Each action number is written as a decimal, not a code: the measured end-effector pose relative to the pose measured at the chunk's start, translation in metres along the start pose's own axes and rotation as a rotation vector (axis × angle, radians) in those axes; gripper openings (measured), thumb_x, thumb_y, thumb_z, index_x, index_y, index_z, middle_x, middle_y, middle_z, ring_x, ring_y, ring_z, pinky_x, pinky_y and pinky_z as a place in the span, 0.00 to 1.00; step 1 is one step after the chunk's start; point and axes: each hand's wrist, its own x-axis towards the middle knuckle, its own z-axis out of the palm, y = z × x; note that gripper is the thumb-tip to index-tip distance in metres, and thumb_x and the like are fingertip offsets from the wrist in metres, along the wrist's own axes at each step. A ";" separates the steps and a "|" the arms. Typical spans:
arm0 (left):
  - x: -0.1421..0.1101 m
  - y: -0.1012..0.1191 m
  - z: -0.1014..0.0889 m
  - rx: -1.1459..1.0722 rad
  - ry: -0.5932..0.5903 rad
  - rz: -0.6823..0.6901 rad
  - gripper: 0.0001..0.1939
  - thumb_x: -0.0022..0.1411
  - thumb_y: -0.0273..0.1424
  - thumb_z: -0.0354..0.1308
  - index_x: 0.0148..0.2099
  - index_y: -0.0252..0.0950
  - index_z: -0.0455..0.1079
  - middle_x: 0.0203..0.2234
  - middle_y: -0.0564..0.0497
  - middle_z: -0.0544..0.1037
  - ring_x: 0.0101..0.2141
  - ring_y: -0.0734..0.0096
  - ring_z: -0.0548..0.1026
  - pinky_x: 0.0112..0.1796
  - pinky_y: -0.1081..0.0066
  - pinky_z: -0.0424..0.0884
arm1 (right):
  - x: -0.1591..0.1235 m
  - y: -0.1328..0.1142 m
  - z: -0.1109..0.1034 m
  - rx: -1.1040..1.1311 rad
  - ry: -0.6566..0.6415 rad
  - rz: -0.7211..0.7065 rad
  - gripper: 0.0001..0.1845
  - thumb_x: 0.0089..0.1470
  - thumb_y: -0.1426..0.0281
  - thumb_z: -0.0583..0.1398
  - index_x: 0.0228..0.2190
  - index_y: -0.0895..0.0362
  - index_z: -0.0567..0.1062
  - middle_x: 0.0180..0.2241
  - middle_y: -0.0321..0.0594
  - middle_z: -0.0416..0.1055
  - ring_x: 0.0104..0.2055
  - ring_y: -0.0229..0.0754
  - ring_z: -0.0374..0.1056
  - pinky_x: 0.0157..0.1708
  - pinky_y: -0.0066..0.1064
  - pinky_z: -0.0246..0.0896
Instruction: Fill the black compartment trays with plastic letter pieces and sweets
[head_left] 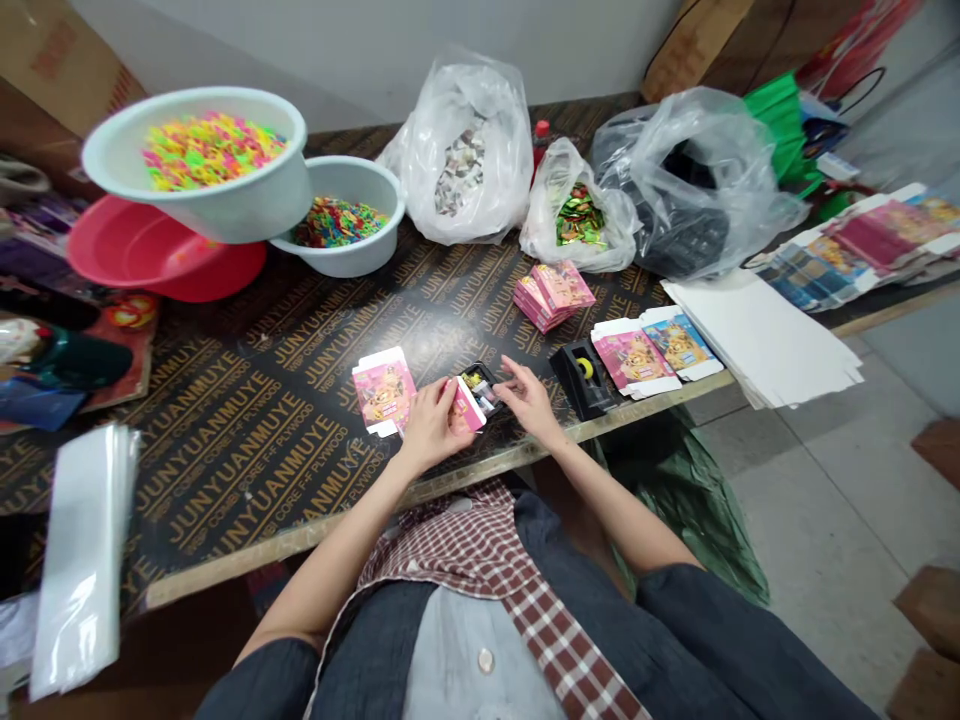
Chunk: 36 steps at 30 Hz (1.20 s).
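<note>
My left hand is closed around a small pink printed box near the table's front edge. At the box's open end is a small black tray holding yellow and pale bits too small to name. My right hand has its thumb and fingers at the tray's right edge. Beside my left hand lies a flat stack of pink printed cartons, partly covered by that hand. Further back, several filled-looking pink boxes are piled up.
A black tape dispenser and flat cartons lie right, near white sheets. Behind stand basins of colourful pieces and plastic bags. Clear plastic sleeves hang over the left front edge.
</note>
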 end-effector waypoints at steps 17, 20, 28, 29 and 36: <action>0.014 0.005 0.006 -0.136 -0.003 0.122 0.43 0.47 0.38 0.65 0.64 0.31 0.61 0.57 0.33 0.67 0.57 0.43 0.65 0.56 0.49 0.59 | 0.002 -0.020 0.027 0.461 -0.060 0.263 0.17 0.37 0.59 0.72 0.26 0.54 0.75 0.26 0.32 0.71 0.30 0.38 0.65 0.35 0.31 0.63; 0.019 0.004 0.001 -0.313 -0.011 0.139 0.43 0.47 0.39 0.66 0.65 0.34 0.61 0.59 0.36 0.66 0.58 0.46 0.64 0.58 0.49 0.58 | 0.002 -0.020 0.031 0.650 0.000 0.349 0.23 0.35 0.57 0.73 0.33 0.51 0.74 0.32 0.33 0.73 0.35 0.40 0.68 0.39 0.31 0.65; 0.019 -0.004 0.001 -1.466 -0.103 -0.324 0.28 0.46 0.52 0.66 0.42 0.36 0.78 0.42 0.43 0.80 0.52 0.48 0.73 0.51 0.56 0.68 | 0.008 -0.029 0.037 0.817 -0.026 0.484 0.33 0.43 0.38 0.61 0.38 0.51 0.79 0.39 0.39 0.77 0.47 0.48 0.71 0.47 0.39 0.66; 0.017 -0.004 0.003 -1.540 -0.088 -0.416 0.26 0.45 0.53 0.66 0.38 0.36 0.78 0.37 0.45 0.81 0.48 0.50 0.75 0.48 0.58 0.70 | 0.009 -0.031 0.039 0.791 -0.019 0.491 0.30 0.42 0.40 0.63 0.35 0.52 0.79 0.37 0.39 0.78 0.46 0.49 0.71 0.47 0.40 0.65; -0.006 0.000 0.016 -1.679 0.208 -0.902 0.14 0.39 0.34 0.70 0.28 0.33 0.74 0.22 0.53 0.77 0.25 0.73 0.73 0.29 0.73 0.68 | 0.004 -0.033 0.054 0.558 0.114 0.436 0.16 0.30 0.65 0.70 0.26 0.54 0.78 0.27 0.33 0.76 0.33 0.43 0.69 0.41 0.34 0.63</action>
